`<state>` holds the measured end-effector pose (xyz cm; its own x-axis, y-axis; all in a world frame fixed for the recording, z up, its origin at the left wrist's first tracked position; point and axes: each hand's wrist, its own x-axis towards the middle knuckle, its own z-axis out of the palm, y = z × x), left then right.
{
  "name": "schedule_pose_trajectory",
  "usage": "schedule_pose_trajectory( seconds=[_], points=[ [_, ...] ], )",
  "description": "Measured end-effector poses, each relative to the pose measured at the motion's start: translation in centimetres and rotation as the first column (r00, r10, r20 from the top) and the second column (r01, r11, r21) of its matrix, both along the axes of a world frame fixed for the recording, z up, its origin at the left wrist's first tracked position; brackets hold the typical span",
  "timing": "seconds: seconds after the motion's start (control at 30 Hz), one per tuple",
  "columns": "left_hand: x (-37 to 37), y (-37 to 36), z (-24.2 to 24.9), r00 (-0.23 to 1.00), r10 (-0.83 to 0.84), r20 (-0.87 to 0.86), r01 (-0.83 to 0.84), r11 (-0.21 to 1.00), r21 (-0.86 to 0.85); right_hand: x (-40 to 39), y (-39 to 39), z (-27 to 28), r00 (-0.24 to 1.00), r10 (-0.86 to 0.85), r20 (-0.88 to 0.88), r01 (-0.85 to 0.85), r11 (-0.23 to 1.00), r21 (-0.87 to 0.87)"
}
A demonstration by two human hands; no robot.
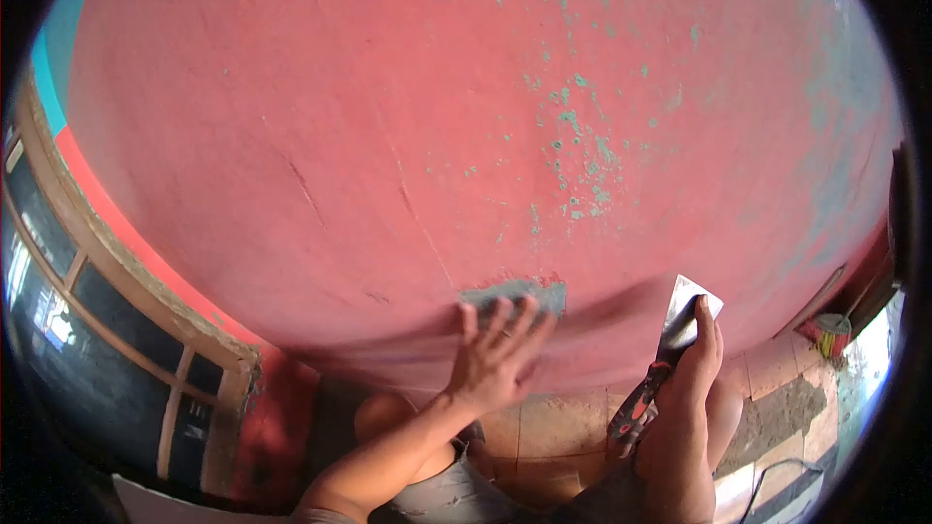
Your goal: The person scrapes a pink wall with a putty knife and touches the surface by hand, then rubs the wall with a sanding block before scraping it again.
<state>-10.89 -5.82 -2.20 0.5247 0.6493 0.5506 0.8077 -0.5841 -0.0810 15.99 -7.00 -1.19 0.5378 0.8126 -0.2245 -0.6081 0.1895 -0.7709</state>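
My left hand (pixel 497 357) is raised with fingers spread over a grey scraped patch (pixel 529 293) low on the pink-red wall (pixel 340 136). Its fingertips overlap the patch's lower edge in this view, and the hand is a little blurred. In my right hand (pixel 697 359) is a putty knife (pixel 682 315), blade pointing up, my index finger lying along the metal. The knife's black and red handle (pixel 636 403) shows below, beside my knee. Flaked spots of green paint (pixel 581 155) run up the wall above the patch.
At the left stands a wooden-framed glass window or door (pixel 126 330). Tiled floor (pixel 558 427) lies beneath my legs, with a rough bare strip (pixel 777 417) at the right. A broom (pixel 832 338) leans near the far right corner. Long scratches (pixel 417 213) mark the wall.
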Motion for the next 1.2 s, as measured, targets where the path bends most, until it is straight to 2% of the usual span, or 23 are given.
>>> schedule_pose_trajectory(
  seconds=[0.07,0.1,0.17,0.2,0.23,0.3,0.33,0.43,0.47,0.5,0.57,0.6,0.67,0.7,0.77,0.87,0.97,1.0,1.2],
  points=[
    [0.4,-0.6,0.4,0.956,-0.248,-0.159,0.189,0.93,-0.316,-0.5,0.8,-0.2,0.999,-0.019,-0.045,0.019,1.0,-0.003],
    [0.4,-0.8,0.2,0.9,-0.386,-0.204,0.253,0.841,-0.478,-0.5,0.7,0.4,1.0,0.0,0.0,0.0,1.0,-0.02],
    [0.6,-2.0,-1.3,0.919,-0.364,0.148,0.371,0.678,-0.634,-0.7,-0.2,1.6,0.996,0.036,0.085,-0.031,0.998,-0.061],
    [0.7,-2.2,-1.7,0.894,-0.318,0.315,0.446,0.584,-0.678,-0.9,-0.2,1.6,0.992,0.061,0.11,-0.06,0.998,-0.014],
    [1.1,-2.2,-0.3,0.873,-0.28,0.399,0.487,0.55,-0.679,-1.1,-0.1,1.5,0.981,0.093,0.168,-0.094,0.996,-0.003],
    [1.8,-2.3,3.3,0.807,-0.194,0.558,0.574,0.481,-0.662,-3.3,-0.2,2.8,0.955,0.076,0.286,-0.118,0.984,0.133],
    [2.1,-2.1,4.2,0.699,-0.188,0.69,0.687,0.447,-0.574,-4.2,-0.5,4.3,0.938,0.147,0.315,-0.197,0.971,0.134],
    [2.4,-1.0,4.6,0.447,0.135,0.884,0.837,0.285,-0.467,-6.3,-0.9,7.6,0.869,0.345,0.356,-0.419,0.895,0.155],
    [2.9,-1.0,5.1,0.342,0.251,0.906,0.856,0.313,-0.41,-6.8,-0.5,7.7,0.836,0.346,0.426,-0.45,0.877,0.171],
    [2.8,-1.2,5.3,0.288,0.255,0.923,0.866,0.342,-0.364,-7.2,-0.8,9.0,0.802,0.412,0.432,-0.514,0.844,0.151],
    [2.6,-1.3,5.6,0.177,0.259,0.949,0.879,0.393,-0.271,-7.9,-0.7,10.4,0.749,0.426,0.507,-0.545,0.832,0.106],
    [2.4,-1.6,5.9,0.17,0.225,0.959,0.854,0.453,-0.257,-8.5,-0.5,10.2,0.743,0.427,0.516,-0.548,0.83,0.101],
    [2.4,-1.6,4.4,0.064,0.223,0.973,0.833,0.525,-0.175,-9.3,-0.5,9.3,0.728,0.427,0.536,-0.548,0.832,0.081],
    [2.4,-1.7,4.0,0.006,0.23,0.973,0.817,0.56,-0.137,-9.7,-0.8,9.4,0.705,0.491,0.513,-0.571,0.821,0.0],
    [2.7,-1.5,4.0,0.005,0.274,0.962,0.75,0.636,-0.185,-10.9,-0.8,8.4,0.721,0.472,0.507,-0.531,0.847,-0.032],
    [3.7,-1.4,3.6,-0.079,0.329,0.941,0.662,0.723,-0.197,-13.1,-0.9,8.2,0.775,0.338,0.534,-0.406,0.914,0.012],
    [4.1,-2.0,4.7,-0.121,0.319,0.94,0.597,0.78,-0.188,-13.9,-0.5,7.8,0.742,0.309,0.595,-0.402,0.915,0.026],
    [4.1,-2.2,4.8,-0.144,0.319,0.937,0.598,0.782,-0.175,-14.1,-0.7,8.1,0.78,0.355,0.515,-0.408,0.913,-0.011],
    [5.5,-2.4,3.2,-0.224,0.303,0.926,0.575,0.808,-0.125,-12.6,-1.0,8.0,0.732,0.473,0.49,-0.468,0.872,-0.142]
  ],
)
